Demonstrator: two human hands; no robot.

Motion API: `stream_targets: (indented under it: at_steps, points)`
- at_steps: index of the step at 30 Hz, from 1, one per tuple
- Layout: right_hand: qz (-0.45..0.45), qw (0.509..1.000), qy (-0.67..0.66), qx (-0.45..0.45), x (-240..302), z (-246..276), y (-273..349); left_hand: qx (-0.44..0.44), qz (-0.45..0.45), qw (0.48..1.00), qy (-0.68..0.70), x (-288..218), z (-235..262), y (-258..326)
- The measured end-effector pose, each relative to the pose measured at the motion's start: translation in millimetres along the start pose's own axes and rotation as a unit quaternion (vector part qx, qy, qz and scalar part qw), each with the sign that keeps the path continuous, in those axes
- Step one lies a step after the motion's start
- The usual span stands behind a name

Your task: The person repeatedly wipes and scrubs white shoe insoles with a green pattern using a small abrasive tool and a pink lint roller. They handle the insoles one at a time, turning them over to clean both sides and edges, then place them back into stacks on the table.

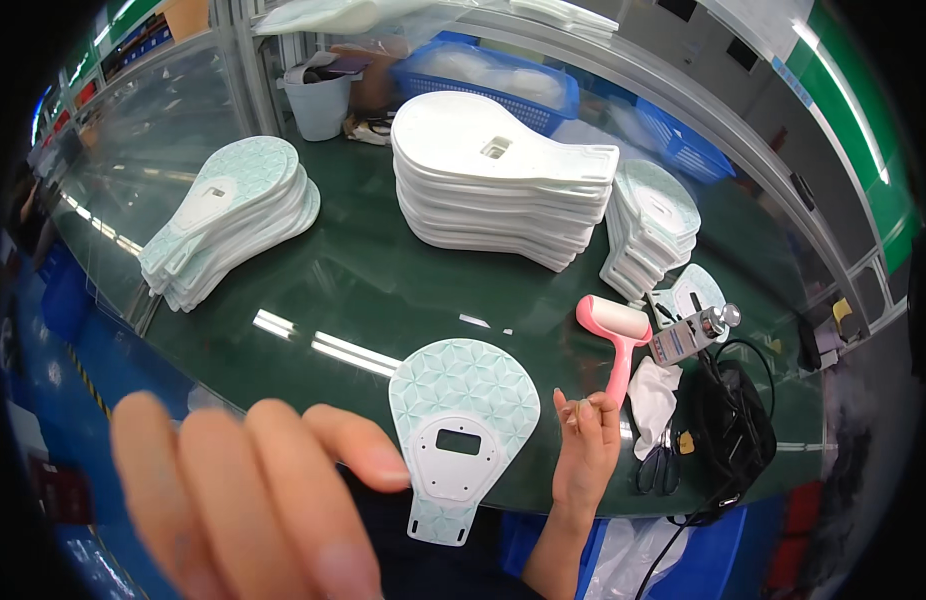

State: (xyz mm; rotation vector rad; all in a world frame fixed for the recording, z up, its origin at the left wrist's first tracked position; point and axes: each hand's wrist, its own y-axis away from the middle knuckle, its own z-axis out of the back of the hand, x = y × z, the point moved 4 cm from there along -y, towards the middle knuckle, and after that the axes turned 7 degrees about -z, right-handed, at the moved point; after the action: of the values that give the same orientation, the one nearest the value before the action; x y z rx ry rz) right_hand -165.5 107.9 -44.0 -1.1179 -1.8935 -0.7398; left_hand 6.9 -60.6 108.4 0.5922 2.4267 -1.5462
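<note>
Head view: one teal-patterned panel (463, 385) lies face up at the near edge of the green tabletop (333, 270), wide end away from the person, narrow end reaching past the edge. Left hand (258, 500): large and blurred near the lens, fingers extended, nothing seen in it; thumb overlaps the panel's side in view, contact not certain. Right hand (586, 445): fingers curled at the handle end of a pink roller (620, 345); cannot tell whether it grips or only touches. Progress, by judgement: the panel in front looks fully covered on its upper face, like the top ones of the left stack (233, 210) and right stack (655, 210). The tall middle stack (498, 190) shows plain white on top, so that lot is probably left; its undersides are hidden. White cloth (653, 400) and scissors (659, 470) lie beyond the right hand.
</note>
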Motion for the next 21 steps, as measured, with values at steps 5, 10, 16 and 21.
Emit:
stream_targets:
  at_steps: [5, 10, 16, 21]
  points:
    - [-0.005, 1.0, -0.01, -0.002, -3, 3, 3, 0.038, 0.062, 0.994, 0.087, 18, -20, -5]
    - [-0.007, 1.0, -0.012, 0.012, -7, 3, 3, 0.076, 0.132, 0.978, 0.14, 36, -51, -7]
    - [-0.011, 1.0, -0.004, -0.014, -5, 9, 7, 0.128, 0.184, 0.944, 0.244, 60, -82, -12]
    - [-0.033, 0.999, -0.02, 0.017, 7, -23, 13, 0.153, 0.193, 0.928, 0.279, 55, -109, -18]
